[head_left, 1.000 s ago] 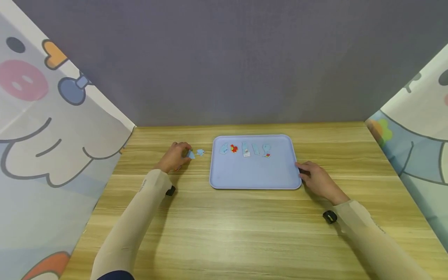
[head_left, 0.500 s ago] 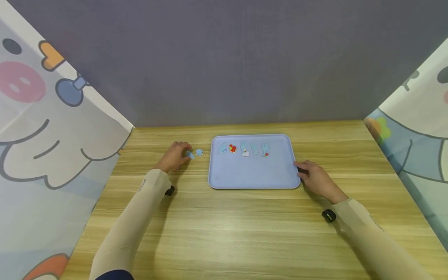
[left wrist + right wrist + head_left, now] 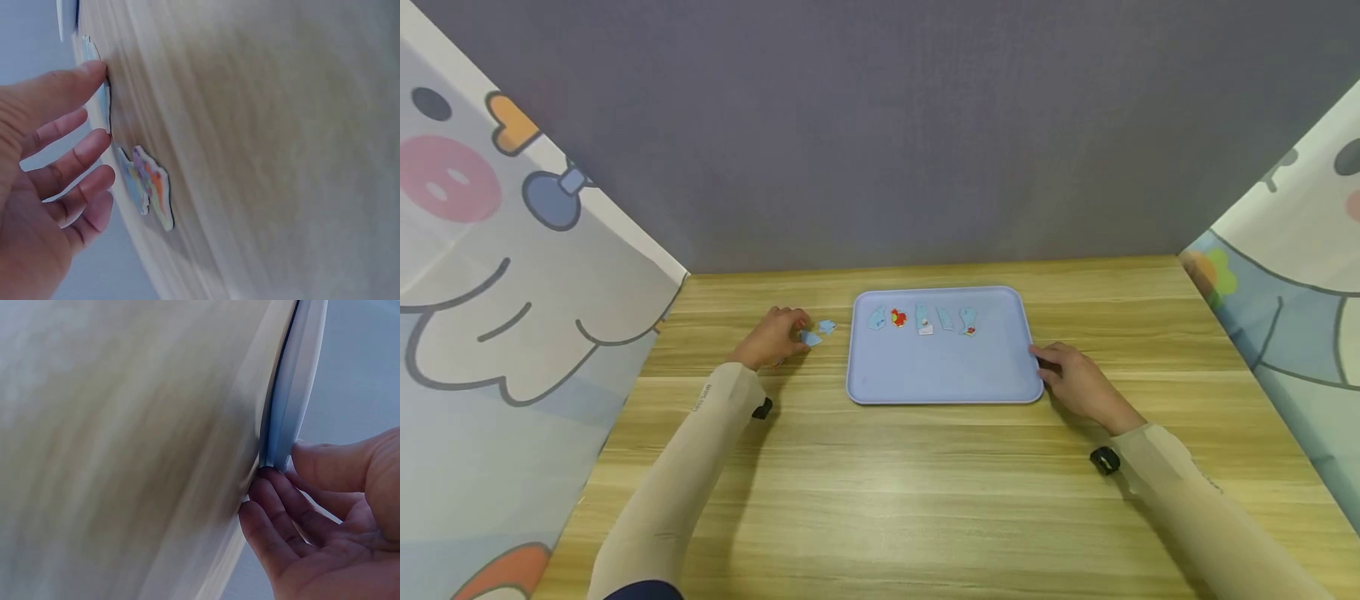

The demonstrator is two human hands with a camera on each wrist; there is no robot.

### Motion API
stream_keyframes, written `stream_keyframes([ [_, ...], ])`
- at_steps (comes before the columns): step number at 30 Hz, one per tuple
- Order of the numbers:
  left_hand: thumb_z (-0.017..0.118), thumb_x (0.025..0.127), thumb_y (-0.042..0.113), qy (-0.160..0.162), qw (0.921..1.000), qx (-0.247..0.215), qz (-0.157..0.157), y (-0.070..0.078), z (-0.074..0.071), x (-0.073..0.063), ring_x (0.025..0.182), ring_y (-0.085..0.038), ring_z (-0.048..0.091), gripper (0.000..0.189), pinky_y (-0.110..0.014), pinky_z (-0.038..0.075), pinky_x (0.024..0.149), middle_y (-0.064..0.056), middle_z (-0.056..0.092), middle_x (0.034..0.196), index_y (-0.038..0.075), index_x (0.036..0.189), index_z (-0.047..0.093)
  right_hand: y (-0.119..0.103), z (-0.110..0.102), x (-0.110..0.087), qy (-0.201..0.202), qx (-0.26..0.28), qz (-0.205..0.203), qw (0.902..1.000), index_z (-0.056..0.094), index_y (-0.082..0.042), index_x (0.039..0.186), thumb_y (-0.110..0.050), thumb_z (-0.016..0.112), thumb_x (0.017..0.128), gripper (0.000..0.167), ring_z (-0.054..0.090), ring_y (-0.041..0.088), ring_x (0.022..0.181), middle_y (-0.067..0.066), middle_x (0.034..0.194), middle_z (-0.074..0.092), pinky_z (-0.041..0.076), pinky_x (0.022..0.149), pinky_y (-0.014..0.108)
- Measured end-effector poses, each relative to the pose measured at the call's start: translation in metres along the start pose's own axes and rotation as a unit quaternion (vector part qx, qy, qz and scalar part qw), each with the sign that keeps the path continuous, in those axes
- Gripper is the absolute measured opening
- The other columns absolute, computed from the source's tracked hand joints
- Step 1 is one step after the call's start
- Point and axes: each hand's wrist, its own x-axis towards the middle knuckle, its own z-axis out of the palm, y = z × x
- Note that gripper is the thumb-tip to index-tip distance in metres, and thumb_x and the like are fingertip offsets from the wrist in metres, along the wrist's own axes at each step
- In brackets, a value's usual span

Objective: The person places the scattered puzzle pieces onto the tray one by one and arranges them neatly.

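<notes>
My left hand (image 3: 775,337) is at the table left of the tray, its thumb and fingers pinching the edges of a light blue puzzle piece (image 3: 809,338). Another blue piece (image 3: 827,326) lies just beyond it, toward the tray. In the left wrist view, two more pieces lie below the fingers, one blue (image 3: 134,181) and one multicoloured (image 3: 156,187). The lavender-blue tray (image 3: 947,375) lies flat on the table. My right hand (image 3: 1078,382) grips its right rim, thumb above and fingertips at the underside.
Several pieces sit in a row in the tray's upper half, among them a red one (image 3: 898,317) and a blue one with a white end (image 3: 923,319). A grey wall (image 3: 925,142) rises behind the wooden table (image 3: 910,500). Cartoon-printed panels (image 3: 550,300) flank both sides.
The blue piece in my left fingers has turned, and more of it shows now. My right hand keeps its grip on the tray. The head view has shifted slightly.
</notes>
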Motion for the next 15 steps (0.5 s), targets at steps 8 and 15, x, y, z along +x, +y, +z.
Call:
stream_keyframes([
  [8,0.075,0.082,0.016,0.007,0.9999,0.012,0.005,0.0023,0.0033,0.0024,0.101,-0.032,0.046,0.042,-0.045,0.041,0.086,-0.014,0.059,0.105,0.003,0.118,0.058,0.0006,-0.0005,-0.0001,0.001,0.002,-0.002,1.0000,0.052,0.013,0.125,0.008,0.059,0.087,0.039,0.057,0.039,0.098,0.024,0.107,0.058,0.045,0.081,0.052],
  [15,0.076,0.081,0.017,0.028,0.9995,0.012,0.010,0.0029,0.0026,-0.0001,0.098,-0.032,0.049,0.038,-0.045,0.042,0.086,-0.014,0.059,0.104,0.004,0.112,0.060,0.0010,-0.0001,-0.0008,0.001,0.001,-0.001,1.0000,0.052,0.013,0.125,0.007,0.059,0.087,0.039,0.057,0.035,0.094,0.023,0.105,0.059,0.046,0.077,0.049],
])
